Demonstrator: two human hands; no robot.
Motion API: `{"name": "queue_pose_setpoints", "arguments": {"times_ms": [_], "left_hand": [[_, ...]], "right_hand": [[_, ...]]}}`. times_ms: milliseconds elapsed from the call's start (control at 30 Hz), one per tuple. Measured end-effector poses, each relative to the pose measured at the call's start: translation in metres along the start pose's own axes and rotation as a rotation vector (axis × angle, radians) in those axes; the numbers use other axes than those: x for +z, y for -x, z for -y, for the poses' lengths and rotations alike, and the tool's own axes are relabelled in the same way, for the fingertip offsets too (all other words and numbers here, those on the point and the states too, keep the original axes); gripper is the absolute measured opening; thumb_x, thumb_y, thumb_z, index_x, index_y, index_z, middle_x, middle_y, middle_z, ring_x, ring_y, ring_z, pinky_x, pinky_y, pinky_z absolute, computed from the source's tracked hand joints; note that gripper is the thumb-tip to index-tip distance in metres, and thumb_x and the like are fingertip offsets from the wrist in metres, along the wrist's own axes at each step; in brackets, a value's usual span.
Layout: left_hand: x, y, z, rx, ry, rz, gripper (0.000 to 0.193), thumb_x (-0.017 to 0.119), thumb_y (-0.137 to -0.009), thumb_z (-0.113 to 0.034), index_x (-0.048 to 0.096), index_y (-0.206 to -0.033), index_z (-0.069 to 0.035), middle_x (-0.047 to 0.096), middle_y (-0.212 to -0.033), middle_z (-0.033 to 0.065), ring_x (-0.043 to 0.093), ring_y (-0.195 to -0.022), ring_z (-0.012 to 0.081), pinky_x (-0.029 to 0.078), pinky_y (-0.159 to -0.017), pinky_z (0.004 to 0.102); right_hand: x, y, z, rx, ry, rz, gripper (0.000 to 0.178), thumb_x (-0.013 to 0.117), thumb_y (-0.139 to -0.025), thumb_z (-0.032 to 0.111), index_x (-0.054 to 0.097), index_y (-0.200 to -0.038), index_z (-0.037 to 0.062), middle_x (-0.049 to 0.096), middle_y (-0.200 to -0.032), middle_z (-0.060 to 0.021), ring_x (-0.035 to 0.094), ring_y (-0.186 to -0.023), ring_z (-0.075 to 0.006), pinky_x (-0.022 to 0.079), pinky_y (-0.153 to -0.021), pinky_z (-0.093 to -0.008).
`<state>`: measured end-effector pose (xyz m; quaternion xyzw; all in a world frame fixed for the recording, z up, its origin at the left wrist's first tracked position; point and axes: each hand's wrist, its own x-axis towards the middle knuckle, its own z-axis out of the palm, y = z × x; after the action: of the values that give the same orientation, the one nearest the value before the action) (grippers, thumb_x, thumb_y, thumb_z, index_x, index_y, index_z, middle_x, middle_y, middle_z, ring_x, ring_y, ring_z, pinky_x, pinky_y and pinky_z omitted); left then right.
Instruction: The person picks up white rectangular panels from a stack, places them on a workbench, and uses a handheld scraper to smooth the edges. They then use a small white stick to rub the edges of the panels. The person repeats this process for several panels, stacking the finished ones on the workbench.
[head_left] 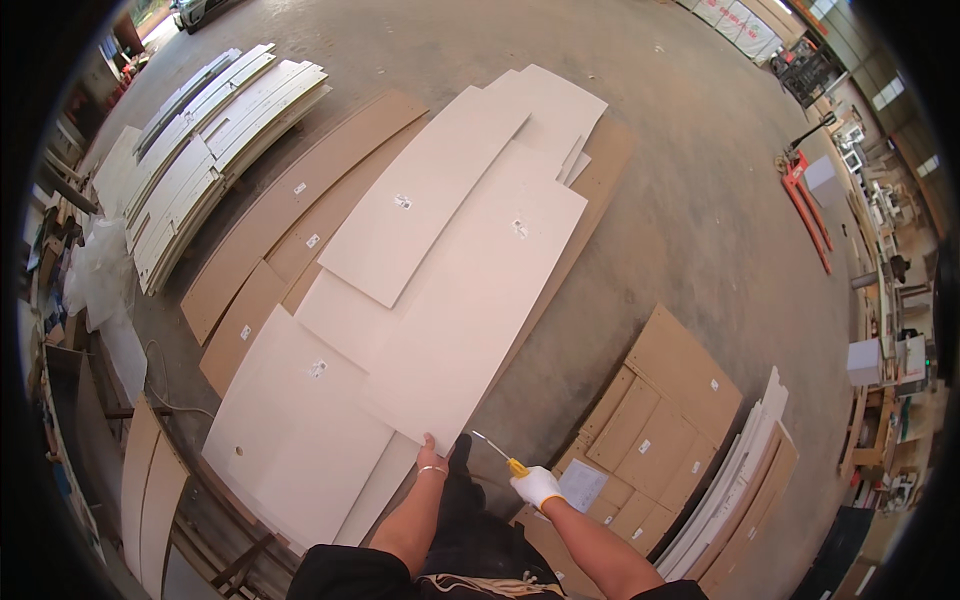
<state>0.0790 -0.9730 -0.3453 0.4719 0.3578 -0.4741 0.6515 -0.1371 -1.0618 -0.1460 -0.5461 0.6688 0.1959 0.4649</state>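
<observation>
My left hand [431, 453], bare and with a band at the wrist, grips the near corner of a long white panel [480, 290], thumb on top; the fingers beneath are hidden. In my right hand [538, 487], in a white glove, is a screwdriver [516, 467] with a yellow handle, its metal shaft pointing up and left, apart from the panel. More white panels lie overlapping around the held one: a narrower panel [425, 195] on top to the left and a wide panel [290, 420] nearer me. Small labels are stuck on them.
Brown panels [300, 190] lie left of the white ones. Beyond stands a stack of white boards [225, 140]. To my right are a brown panel stack [655, 430] with a paper sheet [582, 486] and upright-edged boards [735, 480]. A red pallet jack [803, 200] stands far right.
</observation>
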Motion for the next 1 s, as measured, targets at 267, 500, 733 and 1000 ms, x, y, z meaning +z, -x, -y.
{"name": "queue_pose_setpoints", "arguments": {"times_ms": [267,500,733,1000], "left_hand": [[-0.234,0.144,-0.065,0.060,-0.078,-0.264,0.053,0.052,-0.107,-0.044,0.046,-0.148,-0.012,0.055,-0.146,0.0108,0.053,-0.131,0.0399,0.044,-0.105,0.0700],[-0.380,0.277,-0.047,0.181,-0.062,-0.364,0.053,0.057,-0.105,-0.045,0.049,-0.144,-0.009,0.056,-0.143,0.0134,0.060,-0.121,0.0402,0.053,-0.097,0.0665],[-0.463,0.377,-0.015,0.236,-0.085,-0.557,0.052,0.054,-0.105,-0.048,0.052,-0.140,-0.009,0.061,-0.137,0.0125,0.062,-0.119,0.0394,0.055,-0.091,0.0671],[-0.525,0.440,0.022,0.382,-0.176,-0.552,0.042,0.059,-0.105,-0.029,0.051,-0.139,-0.006,0.063,-0.129,0.0141,0.066,-0.108,0.0365,0.057,-0.086,0.0638]], "right_hand": [[-0.032,-0.037,-0.007,-0.045,-0.517,-0.040,0.029,0.072,-0.085,0.030,0.071,-0.087,0.0016,0.063,-0.063,-0.0073,0.064,-0.052,-0.0218,0.051,-0.047,-0.0354],[0.067,0.015,-0.041,-0.152,-0.080,-0.025,0.041,0.071,-0.086,0.044,0.078,-0.103,0.0072,0.074,-0.079,-0.0147,0.074,-0.068,-0.0290,0.057,-0.066,-0.0420],[0.129,0.026,-0.076,-0.065,-0.789,0.143,0.023,0.071,-0.097,0.025,0.067,-0.108,0.0049,0.069,-0.075,-0.0144,0.062,-0.048,-0.0228,0.047,-0.042,-0.0356],[0.197,-0.028,-0.014,0.031,-1.056,0.367,0.041,0.065,-0.103,0.034,0.056,-0.135,0.0114,0.064,-0.119,-0.0110,0.070,-0.100,-0.0375,0.059,-0.070,-0.0527]]}}
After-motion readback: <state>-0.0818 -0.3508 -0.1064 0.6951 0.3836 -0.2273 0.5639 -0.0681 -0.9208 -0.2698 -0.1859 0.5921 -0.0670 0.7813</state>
